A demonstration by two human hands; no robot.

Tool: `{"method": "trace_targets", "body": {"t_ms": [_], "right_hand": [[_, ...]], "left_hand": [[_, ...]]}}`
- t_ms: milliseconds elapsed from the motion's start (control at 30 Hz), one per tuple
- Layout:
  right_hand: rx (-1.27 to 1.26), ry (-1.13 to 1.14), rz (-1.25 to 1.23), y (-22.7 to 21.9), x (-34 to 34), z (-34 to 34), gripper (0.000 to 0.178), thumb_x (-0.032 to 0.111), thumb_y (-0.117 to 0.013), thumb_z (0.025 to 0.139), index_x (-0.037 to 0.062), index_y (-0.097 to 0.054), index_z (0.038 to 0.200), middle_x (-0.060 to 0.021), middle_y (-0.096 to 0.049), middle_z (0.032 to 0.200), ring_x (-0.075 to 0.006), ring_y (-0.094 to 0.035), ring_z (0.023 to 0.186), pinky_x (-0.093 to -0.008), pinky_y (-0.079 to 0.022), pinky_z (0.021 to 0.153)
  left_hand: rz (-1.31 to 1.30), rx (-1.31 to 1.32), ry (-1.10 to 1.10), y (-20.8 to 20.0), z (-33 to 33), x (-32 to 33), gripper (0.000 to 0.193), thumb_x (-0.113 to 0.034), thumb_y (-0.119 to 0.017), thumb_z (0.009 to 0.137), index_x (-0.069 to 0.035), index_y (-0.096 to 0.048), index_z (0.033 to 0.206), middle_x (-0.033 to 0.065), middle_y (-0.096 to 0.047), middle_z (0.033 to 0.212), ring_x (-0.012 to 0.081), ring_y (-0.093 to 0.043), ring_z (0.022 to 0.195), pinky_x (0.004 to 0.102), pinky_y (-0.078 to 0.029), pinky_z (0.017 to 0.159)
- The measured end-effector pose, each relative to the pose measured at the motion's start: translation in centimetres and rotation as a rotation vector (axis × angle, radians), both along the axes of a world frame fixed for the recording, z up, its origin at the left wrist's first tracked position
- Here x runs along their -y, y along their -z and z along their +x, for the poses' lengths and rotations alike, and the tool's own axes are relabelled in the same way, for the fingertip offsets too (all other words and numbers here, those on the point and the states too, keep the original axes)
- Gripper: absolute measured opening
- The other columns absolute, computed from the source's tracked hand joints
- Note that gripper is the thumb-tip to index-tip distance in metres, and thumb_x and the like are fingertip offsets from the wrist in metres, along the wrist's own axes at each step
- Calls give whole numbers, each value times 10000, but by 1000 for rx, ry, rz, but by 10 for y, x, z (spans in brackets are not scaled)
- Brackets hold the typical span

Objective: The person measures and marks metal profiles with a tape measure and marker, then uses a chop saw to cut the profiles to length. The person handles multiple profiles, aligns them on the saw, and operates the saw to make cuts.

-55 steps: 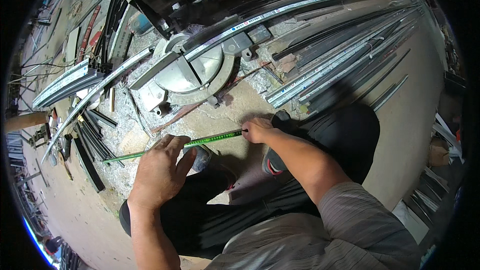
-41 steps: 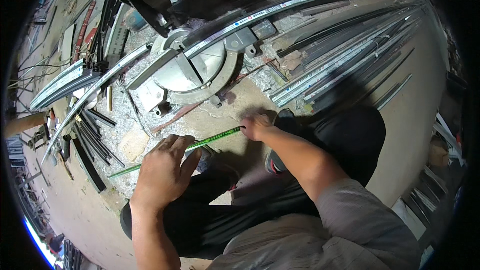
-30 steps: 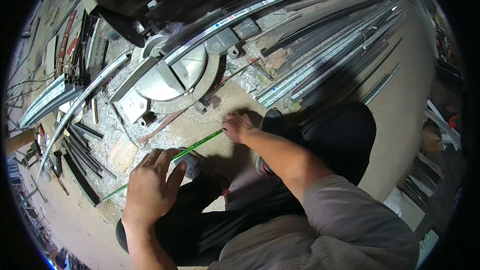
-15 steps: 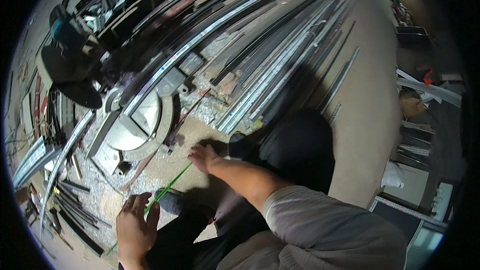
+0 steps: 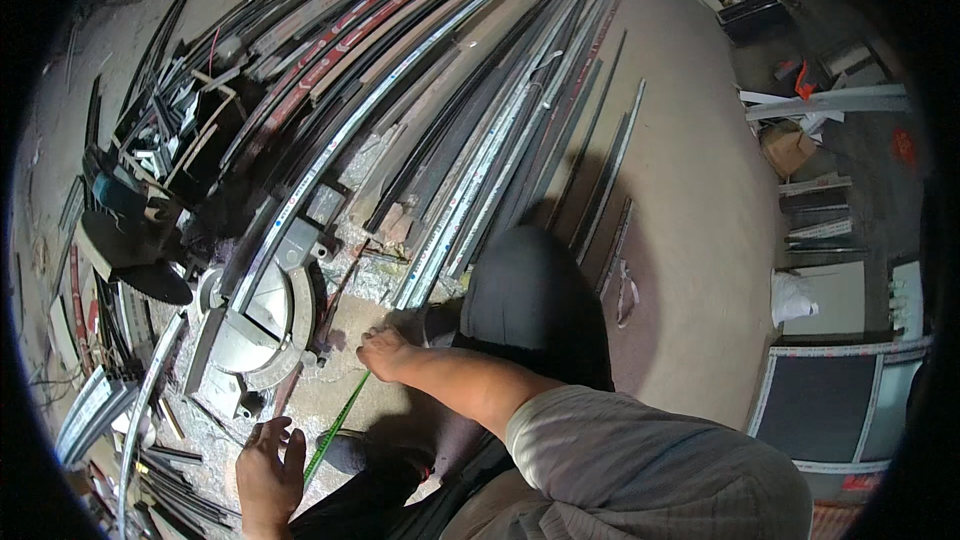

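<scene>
Kneeling on the floor (image 5: 690,240) beside a miter saw (image 5: 255,325), with a green tape measure blade (image 5: 335,428) stretched between both hands. Left hand (image 5: 268,470) low in the frame, fingers loosely curled around the near end of the blade, thumb side against it; probably pinching the case or the blade itself, though too small and shadowed to tell which. Right hand (image 5: 385,352) further up, fingertips pressed down on the far end of the blade, pinning it to the floor just beside the saw's round base.

Blade lying flat on the dusty floor between the saw and the dark-trousered knee (image 5: 525,290). Long axis on a diagonal, from lower left near the left hand up and to the right toward the right hand, roughly parallel to the long aluminium profiles (image 5: 480,170) fanned out beyond.

To do this well: keep the blade taut and straight, no sag or twist along its length. Hold the right fingertips firm on the far end so nothing slips. Pull gently with the left hand, along the blade's own line rather than across it. Keep the blade flat on the floor and clear of offcuts and chips. Read the mark from directly above, not at a slant.
</scene>
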State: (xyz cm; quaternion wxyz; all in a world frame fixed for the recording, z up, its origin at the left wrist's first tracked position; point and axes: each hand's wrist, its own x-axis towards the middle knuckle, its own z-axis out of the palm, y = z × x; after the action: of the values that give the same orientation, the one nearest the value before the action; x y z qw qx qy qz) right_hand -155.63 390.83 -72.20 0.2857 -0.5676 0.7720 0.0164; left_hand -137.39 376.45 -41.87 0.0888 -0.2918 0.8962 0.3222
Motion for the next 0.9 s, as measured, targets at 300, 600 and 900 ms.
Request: {"method": "trace_targets", "body": {"t_ms": [300,600,900], "right_hand": [[60,-56,-123,-113,18,-22,149,62,-738,793,8,-813,909,-181,-797,951,-351,-792,943,-497,-623,751],[143,-37,-420,-238,-13,-34,111,63,-698,906,-45,-702,932,-184,-673,896,-323,-692,875,-513,-590,798],[177,708,-1276,-304,-135,-128,63,127,-716,1023,66,-705,1013,-81,-729,892,-161,-711,786,-337,-606,701]], "left_hand": [[-1,-22,-4,0,-3,0,272,-220,-676,1023,17,-732,1143,242,-765,974,401,-764,862,454,-585,769],[57,10,25,3,3,1,243,-163,-637,1046,26,-720,1173,230,-760,1025,337,-761,908,412,-575,798],[-32,71,-79,12,56,42,312,-240,-560,1110,45,-679,1154,149,-683,891,205,-622,792,360,-532,757]]}}
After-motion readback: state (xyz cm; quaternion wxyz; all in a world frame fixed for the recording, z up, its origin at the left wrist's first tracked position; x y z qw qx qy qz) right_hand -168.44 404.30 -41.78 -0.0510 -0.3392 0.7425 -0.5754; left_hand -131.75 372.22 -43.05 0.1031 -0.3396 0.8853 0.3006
